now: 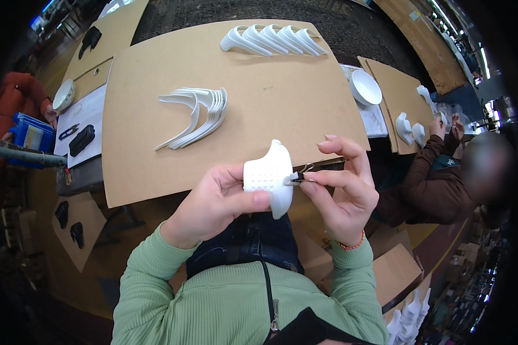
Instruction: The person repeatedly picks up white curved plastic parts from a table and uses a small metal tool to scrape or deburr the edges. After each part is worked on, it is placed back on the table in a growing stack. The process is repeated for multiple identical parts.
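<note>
In front of my body, above the table's near edge, my left hand [213, 198] grips a white perforated curved piece [273, 178], thumb on the near side. Rows of small holes run across its left part, and its right part is a smooth curved band. My right hand [348, 192] pinches a small dark binder clip [298, 177] with wire handles between thumb and finger. The clip's jaws meet the right edge of the white piece; whether they are clamped on it I cannot tell. The other fingers of that hand are raised and spread.
Nested white curved strips [204, 118] lie on the cardboard-topped table [276, 103], and a row of white perforated pieces [273, 41] at its far edge. A white bowl [365, 87] stands at the right. Co-workers sit right [437, 178] and left [20, 109]. Snips [69, 131] lie left.
</note>
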`<action>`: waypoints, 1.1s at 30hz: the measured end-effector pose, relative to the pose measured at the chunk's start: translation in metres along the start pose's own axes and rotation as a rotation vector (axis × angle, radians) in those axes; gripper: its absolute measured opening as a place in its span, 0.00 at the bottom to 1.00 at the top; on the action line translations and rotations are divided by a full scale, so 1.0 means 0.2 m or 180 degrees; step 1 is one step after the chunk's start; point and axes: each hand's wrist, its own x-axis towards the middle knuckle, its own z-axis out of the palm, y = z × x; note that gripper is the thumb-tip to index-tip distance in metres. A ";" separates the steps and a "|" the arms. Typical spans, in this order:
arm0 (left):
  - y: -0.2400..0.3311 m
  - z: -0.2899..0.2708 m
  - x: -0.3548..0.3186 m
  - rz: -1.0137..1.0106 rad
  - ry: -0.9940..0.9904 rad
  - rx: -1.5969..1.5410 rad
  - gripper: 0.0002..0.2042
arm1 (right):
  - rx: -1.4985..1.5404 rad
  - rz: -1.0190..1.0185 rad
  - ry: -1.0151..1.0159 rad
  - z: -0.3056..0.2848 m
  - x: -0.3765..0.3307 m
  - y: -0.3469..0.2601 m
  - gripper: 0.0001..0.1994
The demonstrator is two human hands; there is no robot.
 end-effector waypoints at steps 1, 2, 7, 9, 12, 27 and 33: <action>-0.01 0.01 -0.01 0.0155 0.0005 0.0328 0.15 | 0.0032 0.0023 0.0009 0.00 0.00 0.00 0.11; -0.02 0.01 -0.01 0.0130 0.0040 0.0376 0.14 | 0.0066 0.0049 0.0015 0.01 0.00 0.01 0.10; -0.04 0.03 -0.03 0.0054 0.0077 0.0644 0.13 | 0.0179 0.0104 0.0048 0.03 0.00 0.02 0.10; -0.04 0.04 -0.04 -0.0006 0.0082 0.0704 0.14 | 0.0182 0.0068 0.0047 0.03 0.00 0.03 0.10; -0.04 0.05 -0.04 -0.0016 0.0068 0.0792 0.14 | 0.0202 0.0027 0.0040 0.03 0.01 0.03 0.09; 0.00 0.08 -0.05 -0.0395 0.0005 0.0688 0.16 | -0.0008 -0.0173 -0.0278 0.01 0.03 0.02 0.10; 0.00 0.07 -0.04 -0.0495 -0.0018 0.0630 0.16 | -0.0115 -0.0255 -0.0477 -0.01 0.04 0.01 0.10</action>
